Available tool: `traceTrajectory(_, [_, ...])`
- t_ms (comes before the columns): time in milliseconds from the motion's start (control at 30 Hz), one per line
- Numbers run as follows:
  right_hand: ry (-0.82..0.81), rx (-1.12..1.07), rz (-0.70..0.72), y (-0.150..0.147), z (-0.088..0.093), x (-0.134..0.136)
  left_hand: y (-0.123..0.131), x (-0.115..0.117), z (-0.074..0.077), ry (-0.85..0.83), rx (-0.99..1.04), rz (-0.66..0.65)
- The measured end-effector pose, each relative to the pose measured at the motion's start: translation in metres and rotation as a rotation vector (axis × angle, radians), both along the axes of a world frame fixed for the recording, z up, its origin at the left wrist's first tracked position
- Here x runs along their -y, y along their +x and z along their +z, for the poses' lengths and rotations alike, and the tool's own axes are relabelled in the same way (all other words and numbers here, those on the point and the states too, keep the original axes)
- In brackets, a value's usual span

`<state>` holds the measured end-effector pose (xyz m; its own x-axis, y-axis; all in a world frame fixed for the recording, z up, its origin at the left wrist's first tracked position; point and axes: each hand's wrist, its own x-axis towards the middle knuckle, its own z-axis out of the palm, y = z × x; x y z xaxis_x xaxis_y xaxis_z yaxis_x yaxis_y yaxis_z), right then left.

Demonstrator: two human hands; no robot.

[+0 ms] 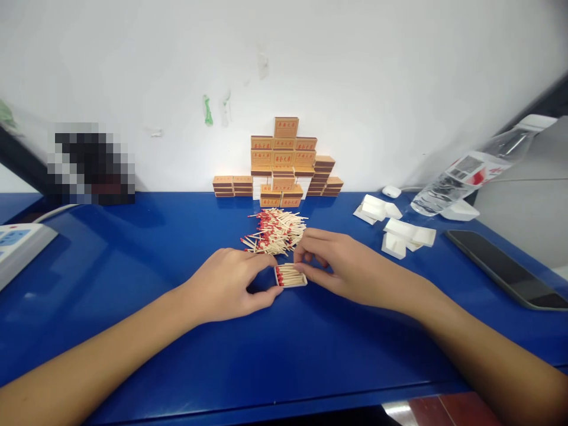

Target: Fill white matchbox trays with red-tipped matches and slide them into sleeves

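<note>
Matches (290,275) lie in a small tray (293,286) on the blue table (266,361), red heads at nine o'clock, sticks running toward three. Left hand (227,284) braces the tray's nine o'clock end, lightly pinching it between thumb and forefinger. Right hand (348,263) bends over the three o'clock end, thumb and fingers drawn close together; whether a match sits between them, I cannot tell. The step in hand appears to be filling or straightening the row. The loose pile (277,232) lies near, at eleven o'clock, its sticks at mixed angles; boxes (283,158) stand stacked beyond it at twelve, and white trays (394,245) rest at two. As I judge it, the next move calls for a steady tray, a fine pinch, and heads facing nine o'clock.
</note>
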<state>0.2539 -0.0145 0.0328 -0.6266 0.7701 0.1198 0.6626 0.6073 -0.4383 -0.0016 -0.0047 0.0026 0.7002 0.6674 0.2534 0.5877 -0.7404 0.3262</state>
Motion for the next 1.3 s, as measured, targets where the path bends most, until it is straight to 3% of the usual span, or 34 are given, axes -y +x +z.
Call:
traceTrajectory(200, [0.007, -0.046, 0.001, -0.001, 0.003, -0.001, 0.0, 0.001, 0.002, 0.001, 0.008, -0.007])
traceTrajectory(467, [0.108, 0.087, -0.157, 0.018, 0.0, -0.017, 0.0, -0.001, 0.0, 0.04, 0.012, 0.001])
traceTrajectory(667, [0.001, -0.055, 0.036, 0.003, 0.0, -0.007, 0.001, 0.0, 0.001, 0.03, 0.005, -0.009])
traceTrajectory(1000, [-0.132, -0.014, 0.047, 0.0, -0.007, -0.003, 0.001, 0.001, 0.0, 0.008, 0.0, -0.009])
traceTrajectory(1300, [-0.14, 0.03, 0.052, -0.001, -0.006, -0.001, 0.001, 0.0, 0.0, 0.017, 0.01, -0.021])
